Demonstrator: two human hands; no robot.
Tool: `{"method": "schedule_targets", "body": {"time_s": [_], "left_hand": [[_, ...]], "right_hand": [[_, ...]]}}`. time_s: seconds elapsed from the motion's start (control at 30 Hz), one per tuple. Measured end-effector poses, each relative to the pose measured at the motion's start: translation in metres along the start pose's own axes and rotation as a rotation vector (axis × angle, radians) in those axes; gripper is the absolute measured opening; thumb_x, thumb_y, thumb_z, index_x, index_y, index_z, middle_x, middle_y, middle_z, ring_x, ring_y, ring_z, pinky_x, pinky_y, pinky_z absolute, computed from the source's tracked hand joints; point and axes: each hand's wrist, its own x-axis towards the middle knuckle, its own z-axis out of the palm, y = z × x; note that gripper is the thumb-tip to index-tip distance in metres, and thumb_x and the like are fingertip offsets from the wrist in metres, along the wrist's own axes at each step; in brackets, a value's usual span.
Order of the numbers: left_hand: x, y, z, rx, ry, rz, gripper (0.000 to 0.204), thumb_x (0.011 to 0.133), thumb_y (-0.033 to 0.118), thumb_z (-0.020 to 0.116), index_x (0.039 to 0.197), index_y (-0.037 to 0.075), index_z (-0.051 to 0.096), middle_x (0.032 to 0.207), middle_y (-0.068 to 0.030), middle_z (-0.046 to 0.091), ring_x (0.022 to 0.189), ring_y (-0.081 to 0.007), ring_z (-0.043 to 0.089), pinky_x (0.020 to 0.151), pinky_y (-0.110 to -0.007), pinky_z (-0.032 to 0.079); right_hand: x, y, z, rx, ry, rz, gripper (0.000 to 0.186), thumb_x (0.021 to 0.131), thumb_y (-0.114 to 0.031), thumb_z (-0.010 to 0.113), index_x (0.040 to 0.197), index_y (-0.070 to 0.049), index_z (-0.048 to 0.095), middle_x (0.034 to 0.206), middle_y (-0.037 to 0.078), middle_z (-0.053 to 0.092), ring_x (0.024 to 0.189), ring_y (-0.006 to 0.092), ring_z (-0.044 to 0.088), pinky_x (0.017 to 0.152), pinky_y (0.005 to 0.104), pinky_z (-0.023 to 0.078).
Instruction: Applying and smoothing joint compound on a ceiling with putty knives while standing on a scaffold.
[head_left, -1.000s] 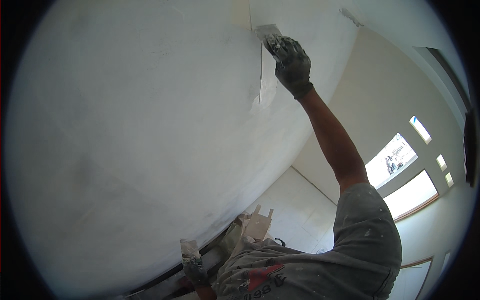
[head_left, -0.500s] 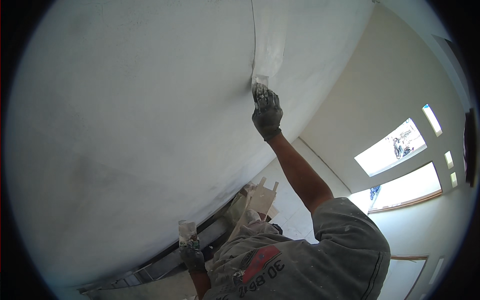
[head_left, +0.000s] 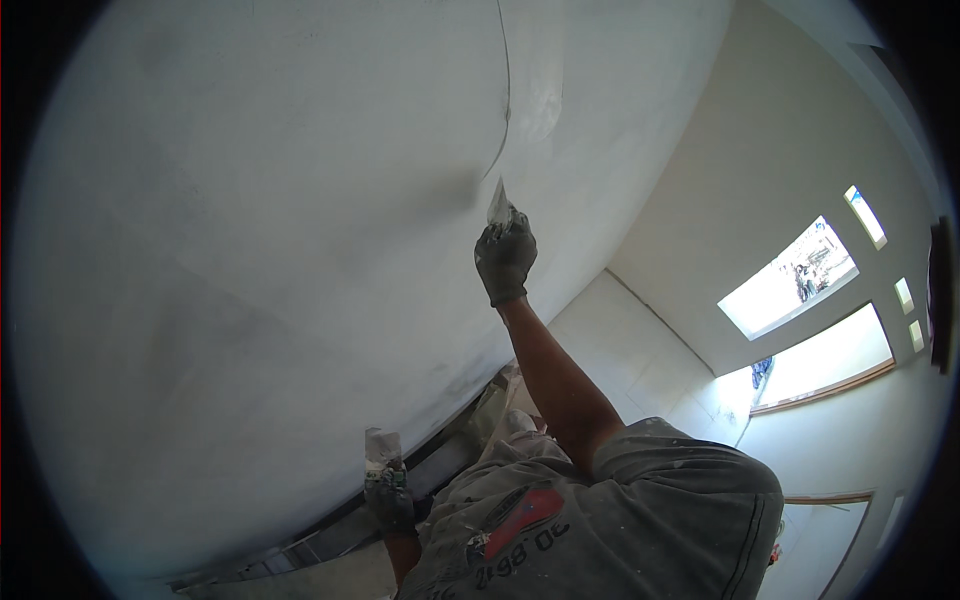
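My right hand (head_left: 505, 257), in a dark, plaster-smeared glove, grips a putty knife (head_left: 500, 200) raised near the grey-white wall (head_left: 240, 190). A thin dark line (head_left: 506, 80) runs above the knife, beside a pale strip of plaster (head_left: 543, 90); whether the blade touches the wall is unclear. Lower down, my left hand (head_left: 390, 500) is also gloved and closed around a second, wide scraper (head_left: 383, 448) with plaster on it, held upright near my grey T-shirt.
Bright window openings (head_left: 788, 280) of several sizes pierce the adjoining wall (head_left: 745, 140) at the right. A doorway (head_left: 815, 540) shows at lower right. Below me, pale floor (head_left: 630, 340) meets the wall, with materials (head_left: 495, 400) and a dark metal piece (head_left: 310, 550) along the base.
My right hand has come down and slightly left with the putty knife, whose blade is now angled narrowly. The left hand and its scraper appear higher in view than a second ago.
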Motion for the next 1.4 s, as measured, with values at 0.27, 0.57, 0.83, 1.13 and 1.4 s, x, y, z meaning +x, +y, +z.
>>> {"method": "schedule_targets", "body": {"time_s": [0.27, 0.57, 0.83, 1.13, 1.4], "left_hand": [[-0.019, -0.025, 0.014, -0.117, 0.061, -0.079, 0.020, 0.091, 0.011, 0.062, 0.103, -0.002, 0.071, 0.096, -0.0243, 0.068, 0.091, -0.0425, 0.064, 0.083, -0.048, 0.052], [0.003, -0.009, 0.014, -0.494, 0.008, -0.291, 0.034, 0.095, 0.004, 0.052, 0.126, -0.010, 0.054, 0.114, -0.0146, 0.064, 0.100, -0.0208, 0.065, 0.086, -0.036, 0.055], [-0.022, -0.051, 0.037, -0.821, 0.128, -0.465, 0.033, 0.094, 0.004, 0.052, 0.124, -0.010, 0.053, 0.118, -0.0140, 0.062, 0.101, -0.0222, 0.061, 0.088, -0.033, 0.052], [-0.024, -0.081, 0.042, -1.320, 0.325, -0.621, 0.036, 0.095, 0.007, 0.052, 0.128, -0.007, 0.052, 0.123, -0.0129, 0.059, 0.108, -0.0223, 0.060, 0.093, -0.035, 0.052], [-0.018, -0.088, 0.026, -1.407, 0.328, -0.623, 0.042, 0.095, 0.004, 0.053, 0.136, -0.003, 0.049, 0.131, -0.0130, 0.056, 0.115, -0.0244, 0.058, 0.099, -0.037, 0.049]], "right_hand": [[-0.026, -0.046, 0.031, -0.225, -0.029, -0.298, 0.048, 0.082, -0.010, 0.061, 0.129, 0.001, 0.052, 0.124, 0.027, 0.055, 0.105, 0.0397, 0.061, 0.086, 0.0446, 0.053], [0.047, 0.071, 0.032, 1.135, -0.301, 0.780, 0.020, 0.086, -0.004, 0.051, 0.103, 0.006, 0.054, 0.099, 0.021, 0.057, 0.073, 0.0345, 0.062, 0.056, 0.0461, 0.056], [0.180, -0.060, -0.050, 1.184, -0.137, 0.389, 0.015, 0.089, -0.005, 0.042, 0.090, 0.006, 0.052, 0.097, 0.025, 0.055, 0.086, 0.0446, 0.061, 0.077, 0.0595, 0.058], [0.242, -0.200, -0.110, 1.001, -0.276, -0.031, 0.014, 0.089, -0.005, 0.047, 0.095, 0.005, 0.054, 0.097, 0.020, 0.055, 0.086, 0.0406, 0.062, 0.077, 0.0591, 0.060], [0.256, -0.299, -0.140, 0.765, -0.286, -0.389, 0.023, 0.088, -0.009, 0.057, 0.101, 0.009, 0.058, 0.104, 0.022, 0.062, 0.082, 0.0367, 0.068, 0.071, 0.0455, 0.065]]}}
